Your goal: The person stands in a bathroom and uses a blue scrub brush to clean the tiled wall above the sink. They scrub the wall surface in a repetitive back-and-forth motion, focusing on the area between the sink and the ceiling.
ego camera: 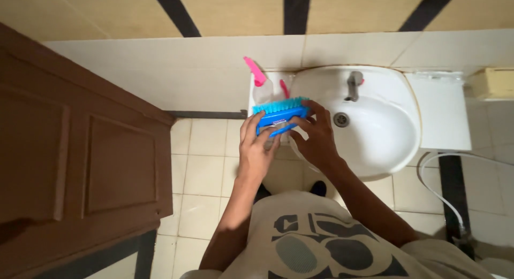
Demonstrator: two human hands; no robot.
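A blue scrubbing brush with teal bristles along its far side sits between both my hands, just left of the white washbasin. My left hand wraps the brush's left end and handle from below. My right hand grips its right end, fingers over the basin's rim. The brush is held level, bristles pointing toward the wall.
A pink-capped spray bottle stands on the white ledge left of the basin. A grey tap and drain are in the basin. A brown wooden door fills the left. A white hose hangs at right over the tiled floor.
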